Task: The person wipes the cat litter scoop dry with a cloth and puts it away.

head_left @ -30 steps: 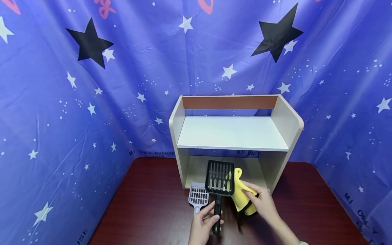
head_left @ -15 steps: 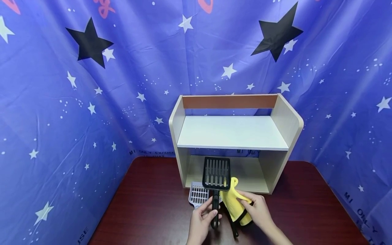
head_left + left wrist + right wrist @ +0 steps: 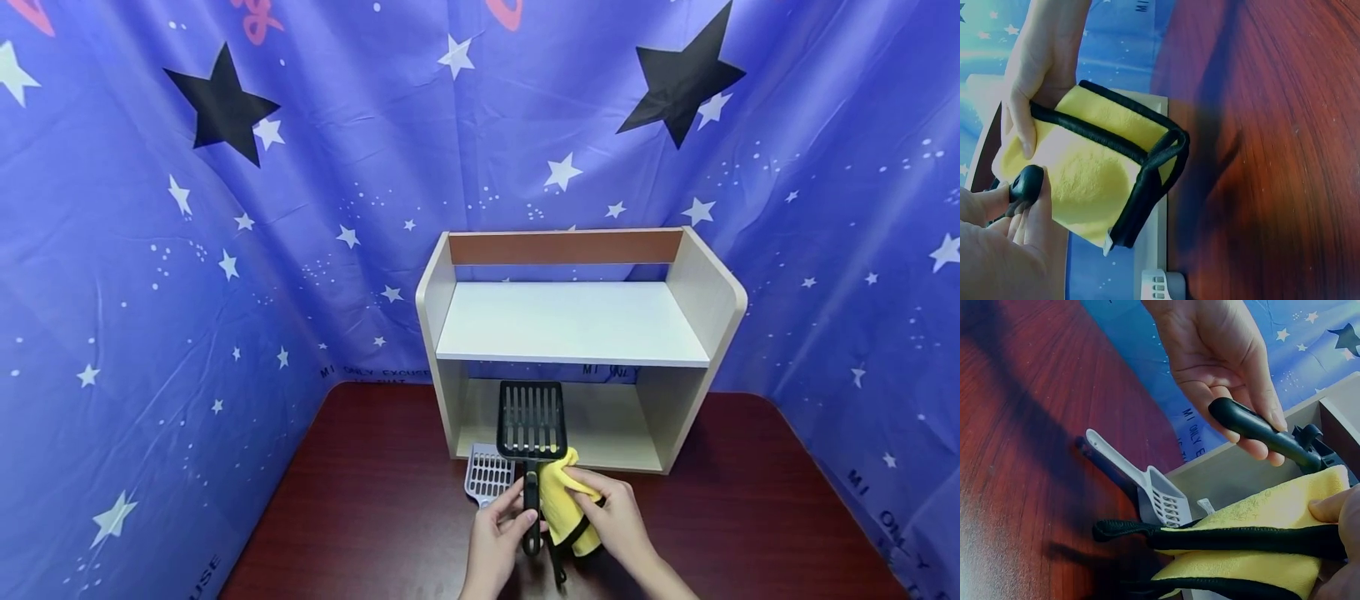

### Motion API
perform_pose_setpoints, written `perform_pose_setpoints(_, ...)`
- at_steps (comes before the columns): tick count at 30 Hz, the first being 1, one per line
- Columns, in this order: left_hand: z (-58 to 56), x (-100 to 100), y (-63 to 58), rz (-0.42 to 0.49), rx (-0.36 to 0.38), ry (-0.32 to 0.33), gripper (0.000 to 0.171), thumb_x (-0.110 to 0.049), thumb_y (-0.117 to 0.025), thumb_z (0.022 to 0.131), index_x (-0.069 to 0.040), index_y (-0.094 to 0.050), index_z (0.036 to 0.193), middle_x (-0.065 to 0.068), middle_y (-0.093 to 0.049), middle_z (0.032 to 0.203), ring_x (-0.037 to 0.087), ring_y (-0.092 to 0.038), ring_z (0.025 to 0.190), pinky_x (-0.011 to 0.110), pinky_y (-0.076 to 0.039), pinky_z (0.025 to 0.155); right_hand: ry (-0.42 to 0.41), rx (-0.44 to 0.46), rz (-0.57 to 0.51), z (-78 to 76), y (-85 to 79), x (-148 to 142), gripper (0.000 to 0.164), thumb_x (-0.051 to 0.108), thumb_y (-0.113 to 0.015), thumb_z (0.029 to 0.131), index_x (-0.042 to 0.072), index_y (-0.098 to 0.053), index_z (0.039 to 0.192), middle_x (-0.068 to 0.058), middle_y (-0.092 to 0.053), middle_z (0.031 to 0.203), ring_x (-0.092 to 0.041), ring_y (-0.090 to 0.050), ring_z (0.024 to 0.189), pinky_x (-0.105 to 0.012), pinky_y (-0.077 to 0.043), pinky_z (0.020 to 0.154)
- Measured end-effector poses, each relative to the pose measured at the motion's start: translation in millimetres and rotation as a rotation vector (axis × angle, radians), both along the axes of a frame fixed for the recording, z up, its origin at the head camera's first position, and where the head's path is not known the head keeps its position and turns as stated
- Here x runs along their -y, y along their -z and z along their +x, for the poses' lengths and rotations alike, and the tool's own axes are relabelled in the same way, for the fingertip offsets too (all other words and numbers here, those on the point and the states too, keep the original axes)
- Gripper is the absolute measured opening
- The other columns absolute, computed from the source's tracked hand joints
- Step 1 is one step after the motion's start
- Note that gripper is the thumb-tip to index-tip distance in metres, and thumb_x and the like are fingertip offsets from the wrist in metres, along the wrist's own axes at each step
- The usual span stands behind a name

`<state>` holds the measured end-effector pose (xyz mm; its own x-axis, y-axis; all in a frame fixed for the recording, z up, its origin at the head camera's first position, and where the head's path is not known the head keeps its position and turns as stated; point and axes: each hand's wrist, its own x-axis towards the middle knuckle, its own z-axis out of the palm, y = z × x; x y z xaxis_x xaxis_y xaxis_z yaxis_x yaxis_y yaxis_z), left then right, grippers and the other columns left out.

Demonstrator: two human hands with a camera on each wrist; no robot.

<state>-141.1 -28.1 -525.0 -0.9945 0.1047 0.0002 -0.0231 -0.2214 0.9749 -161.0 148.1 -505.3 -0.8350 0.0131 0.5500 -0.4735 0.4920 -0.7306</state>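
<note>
My left hand [image 3: 495,537] grips the handle of a black slotted litter scoop [image 3: 532,500], its head raised upright in front of the shelf. Between the thumb and fingers of my right hand [image 3: 618,517] is a folded yellow cloth [image 3: 561,504] with black edging and a hanging loop. In the head view the cloth sits right beside the scoop's handle. A grey litter scoop [image 3: 487,477] lies on the table behind my left hand, which hides its handle in the head view; the right wrist view shows that white-looking handle [image 3: 1115,456].
A small two-tier shelf [image 3: 573,321] with pale sides and a brown back rail stands at the back of the dark red table [image 3: 360,500]. Blue curtains [image 3: 360,167] with stars surround the table at the back and sides.
My right hand has brought the yellow cloth leftward and down, close against the black scoop's handle. The black scoop has shifted slightly left and up, still in my left hand.
</note>
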Motion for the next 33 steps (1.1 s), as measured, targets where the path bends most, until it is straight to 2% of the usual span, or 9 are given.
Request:
perform_pose_setpoints(2, -0.3, 2, -0.4, 0.009, 0.000, 0.008, 0.050, 0.001, -0.062, 0.087, 0.003, -0.047, 0.134, 0.030, -0.062, 0.106, 0.035, -0.069, 0.080, 0.030, -0.060, 0.068, -0.003, 0.002, 0.015, 0.0, -0.6, 0, 0.028, -0.011, -0.075, 0.069, 0.000, -0.073, 0.094, -0.012, -0.073, 0.090, 0.000, -0.063, 0.085, -0.001, -0.046, 0.074)
perform_pose_setpoints(4, -0.9, 4, -0.9, 0.024, 0.004, 0.015, 0.050, 0.001, -0.062, 0.087, 0.004, -0.047, 0.134, 0.029, -0.062, 0.107, 0.038, -0.068, 0.082, 0.034, -0.060, 0.070, -0.026, -0.007, 0.022, -3.5, 7.7, -3, 0.028, -0.007, -0.075, 0.071, 0.003, -0.073, 0.097, -0.011, -0.073, 0.091, 0.001, -0.063, 0.085, -0.002, -0.046, 0.073)
perform_pose_setpoints(6, -1.2, 6, -1.8, 0.030, 0.010, 0.021, 0.050, 0.000, -0.062, 0.087, 0.003, -0.046, 0.135, 0.029, -0.061, 0.108, 0.036, -0.069, 0.083, 0.035, -0.060, 0.071, -0.050, -0.008, 0.022, -5.4, 13.4, -8, 0.028, -0.004, -0.075, 0.073, 0.006, -0.073, 0.099, -0.009, -0.073, 0.092, 0.001, -0.063, 0.086, -0.004, -0.047, 0.073)
perform_pose_setpoints(9, -1.8, 9, -2.9, 0.039, 0.012, 0.026, 0.051, 0.000, -0.061, 0.088, 0.004, -0.045, 0.136, 0.029, -0.060, 0.111, 0.032, -0.070, 0.083, 0.033, -0.059, 0.073, -0.066, 0.013, 0.016, -5.2, 15.6, -13, 0.029, -0.002, -0.074, 0.074, 0.009, -0.073, 0.101, -0.006, -0.073, 0.093, 0.001, -0.063, 0.086, -0.005, -0.048, 0.072)
perform_pose_setpoints(13, -1.1, 12, -3.9, 0.030, 0.020, 0.024, 0.051, 0.001, -0.061, 0.087, 0.004, -0.045, 0.136, 0.030, -0.059, 0.114, 0.029, -0.070, 0.082, 0.031, -0.059, 0.072, -0.047, 0.034, 0.028, -4.2, 16.5, -21, 0.030, -0.004, -0.074, 0.074, 0.010, -0.073, 0.101, -0.005, -0.073, 0.093, 0.002, -0.063, 0.086, -0.005, -0.048, 0.070)
perform_pose_setpoints(16, 0.5, 13, -3.9, 0.025, 0.031, 0.027, 0.051, 0.001, -0.061, 0.087, 0.004, -0.045, 0.136, 0.030, -0.060, 0.113, 0.029, -0.070, 0.082, 0.031, -0.059, 0.072, -0.020, 0.040, 0.044, -2.1, 11.9, -24, 0.030, -0.006, -0.074, 0.073, 0.007, -0.073, 0.100, -0.007, -0.073, 0.092, 0.003, -0.063, 0.085, -0.005, -0.048, 0.068)
perform_pose_setpoints(24, 1.6, 15, -0.2, 0.025, 0.033, 0.047, 0.050, 0.002, -0.061, 0.087, 0.002, -0.047, 0.135, 0.027, -0.062, 0.109, 0.030, -0.070, 0.083, 0.033, -0.060, 0.070, -0.007, 0.023, 0.037, 9.3, -22.6, -24, 0.026, -0.012, -0.071, 0.072, -0.003, -0.072, 0.096, -0.015, -0.072, 0.090, 0.003, -0.062, 0.084, -0.007, -0.049, 0.064)
perform_pose_setpoints(29, 2.1, 18, 3.4, 0.024, 0.016, 0.070, 0.050, 0.002, -0.061, 0.087, 0.002, -0.046, 0.136, 0.027, -0.062, 0.109, 0.027, -0.070, 0.082, 0.041, -0.059, 0.073, -0.001, -0.012, 0.042, 8.6, -26.3, -28, 0.027, -0.014, -0.071, 0.070, -0.003, -0.072, 0.095, -0.015, -0.072, 0.089, 0.004, -0.062, 0.085, -0.006, -0.049, 0.067)
perform_pose_setpoints(33, 4.9, 22, 4.3, 0.027, 0.002, 0.083, 0.052, 0.001, -0.061, 0.088, 0.006, -0.042, 0.136, 0.028, -0.062, 0.110, 0.024, -0.070, 0.080, 0.039, -0.060, 0.070, -0.006, -0.018, 0.039, 8.7, -27.2, -31, 0.027, -0.013, -0.071, 0.071, -0.003, -0.072, 0.095, -0.015, -0.072, 0.089, 0.004, -0.062, 0.085, -0.006, -0.049, 0.067)
